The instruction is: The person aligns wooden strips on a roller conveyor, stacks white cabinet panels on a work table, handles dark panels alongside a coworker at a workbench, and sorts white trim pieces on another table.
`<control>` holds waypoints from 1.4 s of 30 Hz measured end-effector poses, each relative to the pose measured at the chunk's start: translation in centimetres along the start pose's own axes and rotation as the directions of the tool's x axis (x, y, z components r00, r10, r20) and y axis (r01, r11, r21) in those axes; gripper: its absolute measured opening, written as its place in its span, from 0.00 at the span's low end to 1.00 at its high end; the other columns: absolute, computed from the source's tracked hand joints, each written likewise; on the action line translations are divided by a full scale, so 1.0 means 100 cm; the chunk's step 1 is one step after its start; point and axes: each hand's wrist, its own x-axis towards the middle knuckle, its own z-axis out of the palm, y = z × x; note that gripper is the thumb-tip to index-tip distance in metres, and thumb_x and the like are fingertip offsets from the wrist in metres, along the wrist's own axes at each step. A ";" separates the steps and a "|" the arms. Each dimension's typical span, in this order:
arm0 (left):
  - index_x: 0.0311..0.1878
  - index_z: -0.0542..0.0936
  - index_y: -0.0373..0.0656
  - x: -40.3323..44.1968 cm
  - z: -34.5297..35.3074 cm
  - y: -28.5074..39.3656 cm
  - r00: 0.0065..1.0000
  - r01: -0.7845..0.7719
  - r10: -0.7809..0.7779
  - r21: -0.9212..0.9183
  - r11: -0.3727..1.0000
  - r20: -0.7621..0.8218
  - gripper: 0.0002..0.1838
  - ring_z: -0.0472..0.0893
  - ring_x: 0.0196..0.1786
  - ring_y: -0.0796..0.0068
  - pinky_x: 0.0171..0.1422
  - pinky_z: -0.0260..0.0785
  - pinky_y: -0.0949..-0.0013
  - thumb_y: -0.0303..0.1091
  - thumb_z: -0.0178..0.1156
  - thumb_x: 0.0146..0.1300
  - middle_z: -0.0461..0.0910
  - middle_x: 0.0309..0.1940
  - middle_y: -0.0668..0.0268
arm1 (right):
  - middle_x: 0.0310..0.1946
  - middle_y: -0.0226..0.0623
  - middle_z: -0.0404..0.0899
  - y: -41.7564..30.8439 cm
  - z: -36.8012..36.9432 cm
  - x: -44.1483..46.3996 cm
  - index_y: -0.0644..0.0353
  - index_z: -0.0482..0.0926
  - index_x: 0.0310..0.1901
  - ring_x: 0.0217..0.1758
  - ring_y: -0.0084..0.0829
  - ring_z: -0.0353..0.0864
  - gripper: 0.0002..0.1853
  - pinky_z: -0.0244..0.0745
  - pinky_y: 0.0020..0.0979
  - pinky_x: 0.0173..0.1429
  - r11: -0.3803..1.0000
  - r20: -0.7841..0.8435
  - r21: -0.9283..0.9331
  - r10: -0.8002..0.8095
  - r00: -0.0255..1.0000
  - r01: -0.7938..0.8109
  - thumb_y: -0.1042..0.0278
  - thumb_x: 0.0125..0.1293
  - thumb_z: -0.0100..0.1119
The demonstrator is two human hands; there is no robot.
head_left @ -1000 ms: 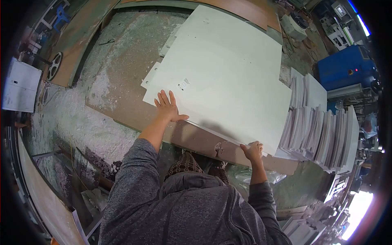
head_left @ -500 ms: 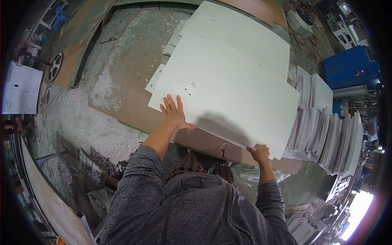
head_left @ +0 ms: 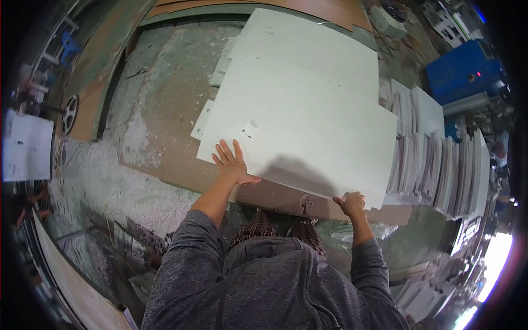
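Observation:
A large white panel with a small printed label lies flat in front of me, its near edge facing my body. My left hand rests on the near left corner, fingers spread and thumb stretched sideways. At the near right edge is my right hand, its fingers bent over the panel and its thumb pointing left along the edge. Other white pieces stick out from beneath the panel's left side. Under everything is a dusty brown board.
Stacks of white boards stand on edge to the right. Behind them is a blue machine with a red light. A black handwheel and a white cabinet are at the left. Brown sheets lie at the far side.
The whole view has tilted slightly, so the panel and surroundings appear shifted. Both hands stay at the same places on the panel.

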 end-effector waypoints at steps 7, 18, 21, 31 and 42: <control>0.65 0.21 0.32 0.007 0.008 0.002 0.999 0.031 -0.031 0.001 1.000 -0.031 0.78 0.16 0.66 0.32 0.66 0.16 0.35 0.66 0.70 0.31 0.17 0.63 0.29 | 0.37 0.52 0.78 0.002 0.017 0.003 0.64 0.82 0.35 0.48 0.47 0.73 0.36 0.64 0.44 0.54 0.995 -0.130 -0.093 -0.029 0.991 0.017 0.30 0.55 0.48; 0.63 0.17 0.35 0.008 0.017 0.007 0.994 0.058 -0.052 0.062 0.996 -0.095 0.72 0.19 0.67 0.32 0.67 0.19 0.37 0.55 0.69 0.43 0.18 0.63 0.29 | 0.58 0.74 0.58 -0.003 0.019 -0.002 0.86 0.58 0.57 0.64 0.66 0.56 0.54 0.52 0.51 0.67 0.986 -0.057 0.043 0.161 0.985 -0.158 0.29 0.55 0.47; 0.64 0.17 0.35 0.010 0.020 0.005 0.992 0.052 -0.044 0.072 0.996 -0.115 0.72 0.21 0.67 0.31 0.67 0.20 0.37 0.55 0.70 0.43 0.18 0.63 0.29 | 0.58 0.76 0.56 -0.004 0.014 -0.005 0.87 0.53 0.59 0.64 0.67 0.55 0.56 0.52 0.50 0.67 0.989 -0.018 0.027 0.146 0.989 -0.146 0.29 0.55 0.47; 0.65 0.20 0.35 0.008 0.020 0.004 0.990 0.036 -0.023 0.088 0.995 -0.138 0.70 0.21 0.67 0.30 0.66 0.20 0.33 0.58 0.67 0.44 0.18 0.63 0.29 | 0.54 0.61 0.67 -0.003 0.018 0.000 0.75 0.72 0.51 0.60 0.56 0.63 0.47 0.56 0.45 0.63 0.992 -0.061 -0.103 0.072 0.996 -0.078 0.27 0.55 0.45; 0.69 0.36 0.33 -0.025 0.088 -0.027 0.850 -0.235 0.278 0.150 0.960 -0.448 0.58 0.36 0.70 0.35 0.66 0.35 0.32 0.51 0.64 0.48 0.32 0.69 0.39 | 0.40 0.56 0.76 0.007 0.023 0.003 0.71 0.81 0.35 0.46 0.49 0.73 0.38 0.65 0.42 0.53 0.999 -0.191 -0.041 -0.013 0.982 0.006 0.31 0.54 0.50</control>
